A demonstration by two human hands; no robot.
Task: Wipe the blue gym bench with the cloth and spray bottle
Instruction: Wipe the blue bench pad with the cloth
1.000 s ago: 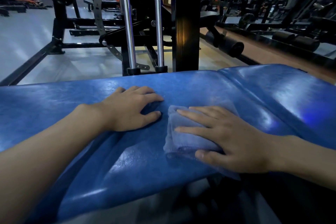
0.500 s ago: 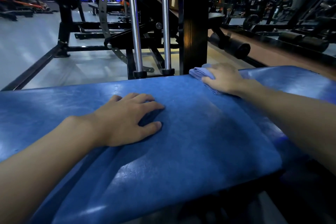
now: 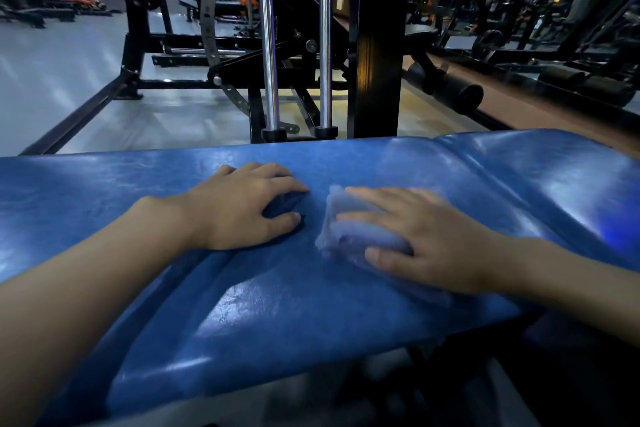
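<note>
The blue gym bench (image 3: 277, 315) spans the whole width in front of me, its padded vinyl shiny with glare. My left hand (image 3: 242, 208) lies flat on the pad near the middle, fingers spread, holding nothing. Just to its right, my right hand (image 3: 426, 239) presses a folded pale blue cloth (image 3: 349, 229) onto the pad. The cloth sticks out to the left from under the fingers and looks blurred. No spray bottle is in view.
Beyond the bench's far edge stand a black upright post (image 3: 377, 45) and two chrome guide rods (image 3: 268, 45) of a weight machine. A black frame (image 3: 79, 118) runs across the grey floor at left. Padded rollers (image 3: 457, 94) and more machines fill the right background.
My right hand has swept the cloth from the bench's far edge back toward me, stopping next to my left hand. The left hand has stayed in place.
</note>
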